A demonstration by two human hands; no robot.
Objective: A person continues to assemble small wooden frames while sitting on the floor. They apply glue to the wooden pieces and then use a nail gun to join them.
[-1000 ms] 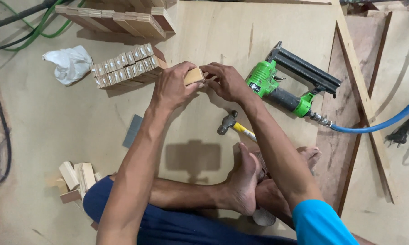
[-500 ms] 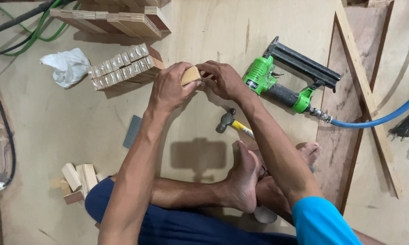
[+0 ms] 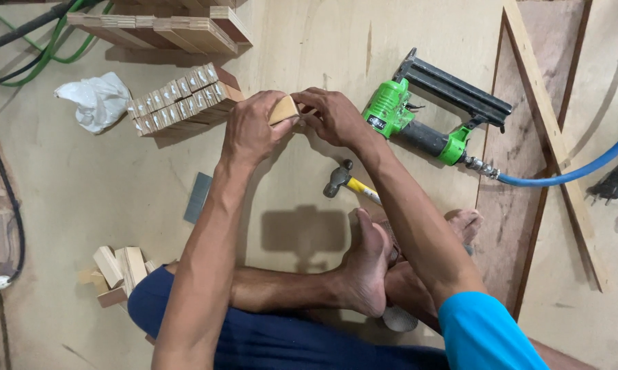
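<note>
Our fingers close on a small wooden block [image 3: 283, 109], the left hand [image 3: 252, 130] wrapped around it from nine o'clock and the right hand [image 3: 334, 116] pinching its far edge from three o'clock. The block sits between the two hands, raised just above the plywood floor [image 3: 82, 205]. Against the pictures from a second ago, little has changed: both hands keep the same grip in the same spot and the block shows the same pale face, so we judge the fitting or aligning of this piece to be still in progress, with no tool picked up.

At nine to ten o'clock of the hands lies a row of small blocks [image 3: 178, 99], touching side by side. Beyond it, at eleven o'clock, rests a stack of wooden strips [image 3: 165, 31], and a crumpled white bag [image 3: 96, 99] lies further left.

At three o'clock, just beside the right hand, a green nail gun [image 3: 425, 109] lies untouched, its blue hose [image 3: 569, 171] running off to the right. At five o'clock a hammer [image 3: 343, 181] rests near our bare foot [image 3: 367, 267]. At seven o'clock, well apart, a small heap of wood offcuts [image 3: 120, 270] sits by our knee.
</note>
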